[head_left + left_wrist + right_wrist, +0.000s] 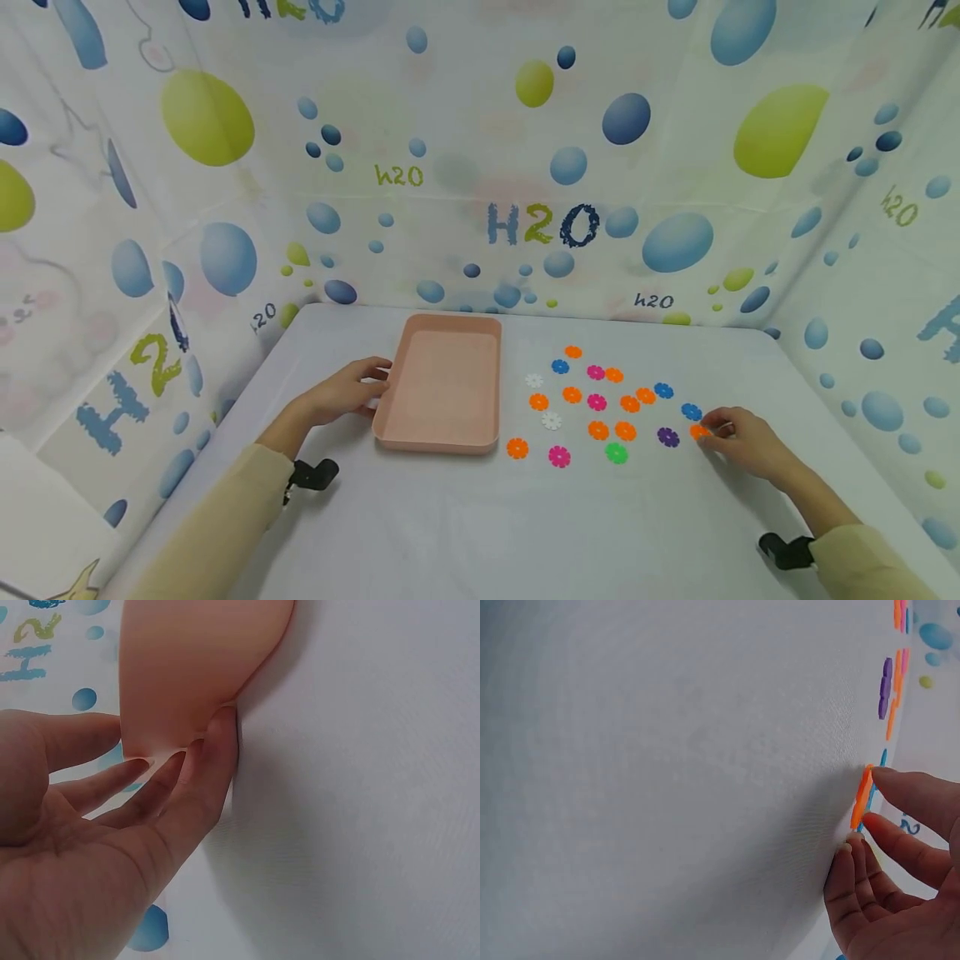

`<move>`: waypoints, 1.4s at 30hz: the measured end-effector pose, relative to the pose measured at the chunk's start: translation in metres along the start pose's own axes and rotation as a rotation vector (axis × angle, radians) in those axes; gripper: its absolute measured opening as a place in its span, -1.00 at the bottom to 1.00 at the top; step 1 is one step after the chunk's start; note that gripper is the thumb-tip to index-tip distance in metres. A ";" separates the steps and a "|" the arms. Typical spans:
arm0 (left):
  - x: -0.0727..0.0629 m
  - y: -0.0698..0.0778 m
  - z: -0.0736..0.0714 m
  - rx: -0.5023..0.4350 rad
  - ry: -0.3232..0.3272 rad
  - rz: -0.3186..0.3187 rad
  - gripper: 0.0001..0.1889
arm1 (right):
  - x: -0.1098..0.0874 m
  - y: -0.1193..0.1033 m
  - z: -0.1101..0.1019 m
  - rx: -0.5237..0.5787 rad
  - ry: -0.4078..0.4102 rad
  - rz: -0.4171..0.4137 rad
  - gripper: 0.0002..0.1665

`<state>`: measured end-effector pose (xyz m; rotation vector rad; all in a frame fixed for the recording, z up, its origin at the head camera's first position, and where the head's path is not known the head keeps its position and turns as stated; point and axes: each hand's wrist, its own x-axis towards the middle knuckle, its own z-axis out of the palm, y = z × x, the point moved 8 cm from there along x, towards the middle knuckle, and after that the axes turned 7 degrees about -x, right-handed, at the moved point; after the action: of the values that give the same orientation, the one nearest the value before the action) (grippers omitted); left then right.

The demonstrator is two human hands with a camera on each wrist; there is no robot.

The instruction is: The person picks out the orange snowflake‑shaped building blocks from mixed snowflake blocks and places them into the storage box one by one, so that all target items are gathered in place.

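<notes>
My left hand (pixel 341 392) is at the left side of a pink rectangular tray (pixel 381 437), its relaxed fingers (pixel 214 761) touching the tray's outer wall. Nothing lies in the tray. At the right end of a scatter of flower-shaped plastic discs, my right hand (pixel 746 442) pinches an orange flower disc (pixel 861 799) between thumb and index finger. That disc is low at the tabletop; whether it still touches the cloth cannot be told. The other fingers curl below it. A blue disc (pixel 692 412) sits just behind, and a purple disc (pixel 668 437) lies to the left.
Several orange, blue, pink and white discs are spread right of the tray, with a green disc (pixel 617 453) toward the front. A white cloth (pixel 480 533) covers the table. Patterned curtains (pixel 450 108) stand behind and at both sides.
</notes>
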<state>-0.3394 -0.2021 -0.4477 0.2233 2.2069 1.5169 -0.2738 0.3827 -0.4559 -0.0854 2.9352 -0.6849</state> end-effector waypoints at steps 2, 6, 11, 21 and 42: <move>0.000 0.000 0.000 0.003 0.005 -0.012 -0.40 | 0.000 0.001 0.000 0.001 -0.002 0.006 -0.48; 0.000 0.000 -0.001 0.016 0.012 -0.033 -0.40 | 0.000 0.000 0.000 -0.009 0.002 -0.002 -0.49; 0.000 0.001 -0.001 0.018 -0.007 -0.036 -0.40 | -0.003 -0.001 -0.002 -0.023 0.030 -0.017 -0.56; -0.001 -0.004 -0.002 0.013 0.003 -0.054 -0.41 | -0.011 -0.019 -0.002 0.072 0.021 -0.078 -0.65; -0.001 -0.010 -0.004 0.008 0.006 -0.071 -0.42 | 0.002 -0.087 0.001 0.152 0.056 -0.209 -0.69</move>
<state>-0.3393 -0.2093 -0.4554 0.1415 2.2019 1.4723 -0.2735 0.3041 -0.4178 -0.3676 2.9419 -0.9519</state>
